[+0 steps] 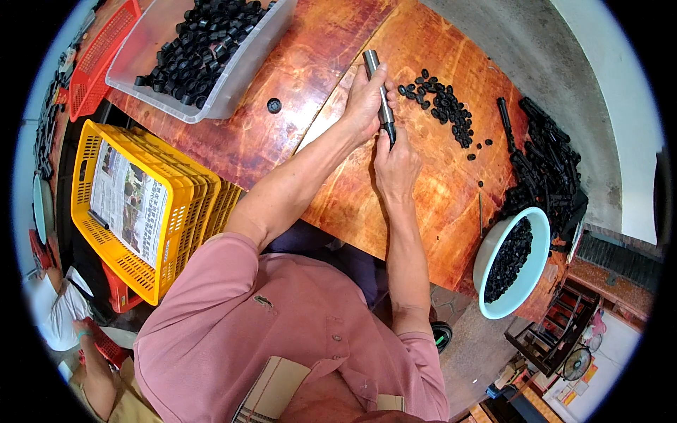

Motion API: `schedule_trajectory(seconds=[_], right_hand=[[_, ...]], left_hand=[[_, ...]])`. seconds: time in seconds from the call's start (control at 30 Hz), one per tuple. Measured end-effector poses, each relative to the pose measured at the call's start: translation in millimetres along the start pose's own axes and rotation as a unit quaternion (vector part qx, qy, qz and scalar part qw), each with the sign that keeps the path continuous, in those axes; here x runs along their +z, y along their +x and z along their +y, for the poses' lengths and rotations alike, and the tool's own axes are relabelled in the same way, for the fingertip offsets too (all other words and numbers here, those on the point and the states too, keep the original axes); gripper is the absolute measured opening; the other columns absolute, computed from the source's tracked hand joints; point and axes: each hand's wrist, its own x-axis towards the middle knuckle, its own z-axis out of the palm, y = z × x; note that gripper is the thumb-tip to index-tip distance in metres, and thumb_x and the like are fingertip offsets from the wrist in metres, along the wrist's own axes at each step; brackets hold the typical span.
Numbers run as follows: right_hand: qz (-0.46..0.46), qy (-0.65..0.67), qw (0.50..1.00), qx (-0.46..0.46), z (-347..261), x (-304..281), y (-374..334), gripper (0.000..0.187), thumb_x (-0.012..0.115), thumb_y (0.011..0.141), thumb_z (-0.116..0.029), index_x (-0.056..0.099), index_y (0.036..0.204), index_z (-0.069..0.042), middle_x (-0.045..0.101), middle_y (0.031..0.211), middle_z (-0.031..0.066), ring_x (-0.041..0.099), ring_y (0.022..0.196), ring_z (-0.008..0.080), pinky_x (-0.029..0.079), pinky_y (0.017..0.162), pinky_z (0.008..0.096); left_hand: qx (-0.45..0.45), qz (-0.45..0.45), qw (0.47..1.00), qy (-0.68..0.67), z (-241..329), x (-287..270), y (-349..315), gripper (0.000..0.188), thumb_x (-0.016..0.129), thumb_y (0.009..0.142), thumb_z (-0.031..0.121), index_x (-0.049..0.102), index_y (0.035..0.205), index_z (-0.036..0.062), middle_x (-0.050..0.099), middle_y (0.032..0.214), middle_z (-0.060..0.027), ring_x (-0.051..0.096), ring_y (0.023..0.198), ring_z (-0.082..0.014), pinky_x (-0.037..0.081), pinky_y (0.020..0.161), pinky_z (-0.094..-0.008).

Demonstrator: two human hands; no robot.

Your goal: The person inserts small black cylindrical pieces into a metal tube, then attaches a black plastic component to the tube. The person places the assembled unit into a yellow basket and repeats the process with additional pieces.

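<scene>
Illegible print (150, 227) on newspaper (128, 201)

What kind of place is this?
Probably a small workshop: small black parts lie in piles on a wooden table, a clear bin holds black caps, and yellow crates are stacked nearby.

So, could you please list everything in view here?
Metal tube: one, silver, between hands
Tip: one, black, tube's lower end
Table: one, reddish brown, centre
Clear bin: one, translucent, upper left
Caps: many, black, in bin
Loose cap: one, black, near bin
Small pieces: many, black, right of tube
Long parts: many, black, table's right end
Bowl: one, pale blue, right
Bits: many, black, in bowl
Crates: several stacked, yellow, left
Newspaper: one, white, top crate
Red baskets: at least two, red, left
Fan: at least one, dark, lower right
Other people: at least one, lower left
Shirt: one, pink, bottom centre
Left hand: one, bare, on tube
Right hand: one, bare, on tip
</scene>
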Motion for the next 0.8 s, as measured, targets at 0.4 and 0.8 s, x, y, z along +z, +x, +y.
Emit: schedule_trajectory(seconds=[0.4, 0.8], right_hand=[[0.134, 0.411, 0.899, 0.072, 9.9, -6.6, 0.5, 0.031, 0.052, 0.103, -0.028, 0.058, 0.116, 0.000, 0.060, 0.103, 0.0089, 0.058, 0.089, 0.0166, 0.048, 0.075, 0.0328], [0.233, 0.511, 0.822, 0.096, 26.2, 7.8, 10.7, 0.055, 0.039, 0.105, -0.052, 0.054, 0.116, 0.000, 0.055, 0.111, 0.0111, 0.053, 0.100, 0.0204, 0.043, 0.089, 0.0374]], left_hand=[[-0.078, -0.015, 0.992, -0.094, -3.1, 2.5, -8.7, 0.031, 0.051, 0.104, 0.044, 0.047, 0.112, 0.0148, 0.051, 0.075, -0.0029, 0.052, 0.067, -0.0162, 0.048, 0.059, -0.0303], [-0.098, -0.031, 0.994, -0.042, -32.3, 17.3, -33.1, 0.026, 0.047, 0.106, 0.042, 0.047, 0.113, 0.0168, 0.047, 0.077, -0.0004, 0.045, 0.063, -0.0114, 0.038, 0.056, -0.0257]])
